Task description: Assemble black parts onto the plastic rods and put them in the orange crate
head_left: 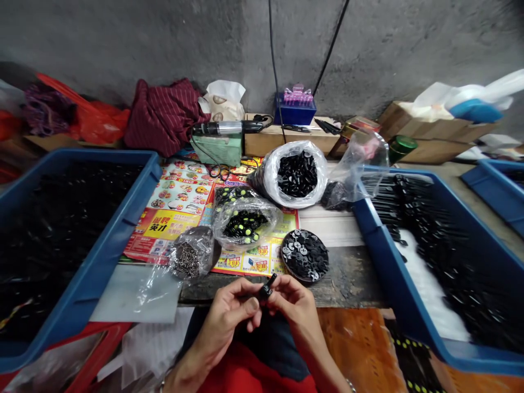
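two bare hands are meeting just over the near edge of the workbench [352, 273], pinching one small black piece [269, 285] between them. the left hand [230, 312] is gripping it with thumb and fingers from one side, and the right hand [293, 300] is gripping it from the other; its narrow end is pointing up and to the right. fingers are covering part of the piece, so its full shape is hard to tell. just beyond the right hand, a round container [298, 281] is holding flat black discs. a clear bag [206, 240] of small metal parts is lying beyond the left hand. between these, an open bag [229, 244] of black and yellow-green parts is resting on a printed sheet [149, 229], and a larger white bag [273, 183] of glossy black pieces is standing behind it. blue bins [118, 234] are flanking everything, carrying black parts.
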Available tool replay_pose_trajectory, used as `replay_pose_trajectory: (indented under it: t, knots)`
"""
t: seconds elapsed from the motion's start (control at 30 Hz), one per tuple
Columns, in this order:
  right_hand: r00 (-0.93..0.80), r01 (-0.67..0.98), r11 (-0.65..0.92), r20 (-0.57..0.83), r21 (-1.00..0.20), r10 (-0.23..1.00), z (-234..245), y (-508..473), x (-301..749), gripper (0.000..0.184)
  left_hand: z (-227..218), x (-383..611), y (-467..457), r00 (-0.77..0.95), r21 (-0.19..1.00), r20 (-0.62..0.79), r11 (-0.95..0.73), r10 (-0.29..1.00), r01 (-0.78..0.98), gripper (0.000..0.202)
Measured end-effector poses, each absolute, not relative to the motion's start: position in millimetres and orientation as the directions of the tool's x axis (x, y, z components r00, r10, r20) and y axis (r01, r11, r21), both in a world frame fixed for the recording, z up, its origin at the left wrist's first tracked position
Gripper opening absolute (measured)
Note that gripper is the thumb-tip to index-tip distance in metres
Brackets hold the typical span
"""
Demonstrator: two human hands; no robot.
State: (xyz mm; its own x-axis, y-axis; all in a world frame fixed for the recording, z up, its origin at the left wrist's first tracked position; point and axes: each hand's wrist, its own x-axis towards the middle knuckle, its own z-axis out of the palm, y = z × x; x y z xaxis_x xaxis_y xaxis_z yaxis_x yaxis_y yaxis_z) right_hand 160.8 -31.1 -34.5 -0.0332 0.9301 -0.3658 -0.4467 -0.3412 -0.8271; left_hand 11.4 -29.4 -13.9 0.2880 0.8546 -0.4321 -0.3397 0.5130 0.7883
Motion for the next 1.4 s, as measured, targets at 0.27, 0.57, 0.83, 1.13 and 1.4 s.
replay_pose_trajectory:
  t: [0.27,0.57,0.83,1.13,1.4]
  knots:
    - [0.274,-0.322,-0.229,-0.322,-0.919,0.906,-23.9,-40.8,154.1,0.014,-15.3,19.0,-35.5,0.16,0.937,-0.27,0.297,0.95,-0.185,0.018]
    - [0.147,-0.372,-0.363,-0.44,-0.854,0.886,-21.0,-42.5,161.2,0.022,-15.7,17.8,-37.5,0.13,0.998,-0.056,0.058,0.99,-0.012,0.01]
    - [0.066,-0.361,-0.383,-0.433,-0.85,0.899,-27.1,-40.2,167.6,0.025,-20.5,17.3,-38.9,0.129,0.997,-0.073,0.075,0.989,-0.012,0.013]
    - [0.074,-0.234,-0.318,-0.343,-0.919,0.936,-19.7,-43.4,167.5,0.019,-22.5,17.7,-39.9,0.147,0.984,-0.144,0.158,0.979,-0.086,0.013]
    - [-0.024,-0.226,-0.341,-0.345,-0.912,0.938,-25.2,-42.3,171.1,0.034,-24.7,19.2,-40.4,0.158,0.979,-0.16,0.176,0.975,-0.098,0.015]
